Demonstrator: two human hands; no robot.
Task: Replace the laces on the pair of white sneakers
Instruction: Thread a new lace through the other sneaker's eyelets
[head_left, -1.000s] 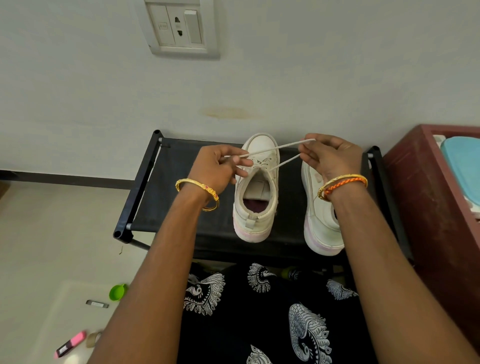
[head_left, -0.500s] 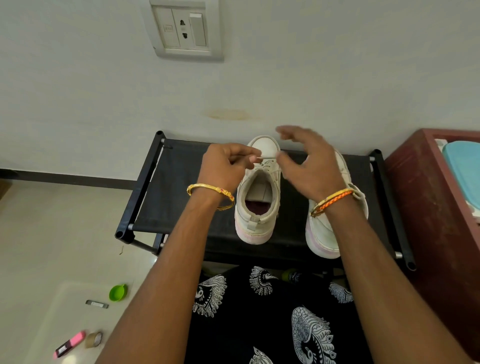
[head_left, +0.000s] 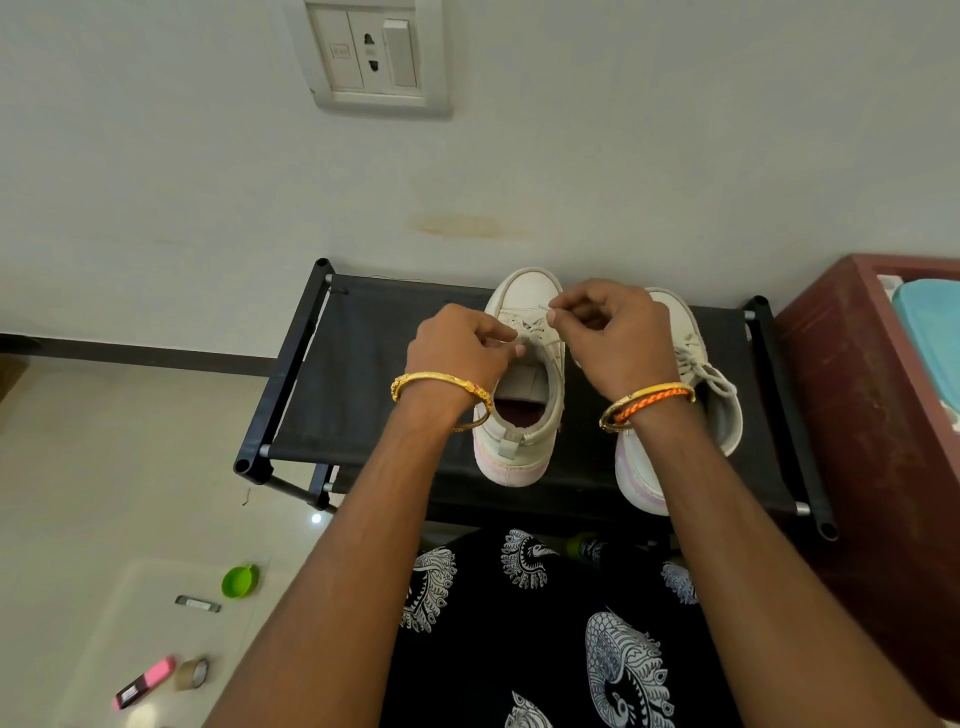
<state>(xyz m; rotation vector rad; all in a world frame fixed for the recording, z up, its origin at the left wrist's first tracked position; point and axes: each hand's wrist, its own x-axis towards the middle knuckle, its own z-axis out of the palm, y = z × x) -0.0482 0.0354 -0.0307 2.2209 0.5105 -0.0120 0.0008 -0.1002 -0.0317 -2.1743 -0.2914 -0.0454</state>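
Two hands meet over the toe end of the left sneaker (head_left: 522, 374), and the work sits between their fingertips. The right hand (head_left: 618, 338) has its fingers (head_left: 563, 306) curled, thumb and forefinger pinched on a thin white lace (head_left: 540, 310) just above the eyelets. The left hand (head_left: 460, 353) has its fingers (head_left: 501, 338) curled too, pinching the lace or the eyelet flap at the left side of the shoe's throat; which of the two cannot be told.

Both pinch points lie close together, the right one slightly farther toward the toe. The sneaker's long axis runs straight away from the person, heel nearest and toe toward the wall, so the lacing rows run crosswise between the hands. The right hand looks nearer to the free lace end, so any threading likely falls to it, while the left steadies the flap.

This shoe seems only partly laced. The right sneaker (head_left: 691, 374) stands just beside it, under the right wrist, its lace already threaded and loosely hanging. Both rest on a black shoe rack (head_left: 363, 364).
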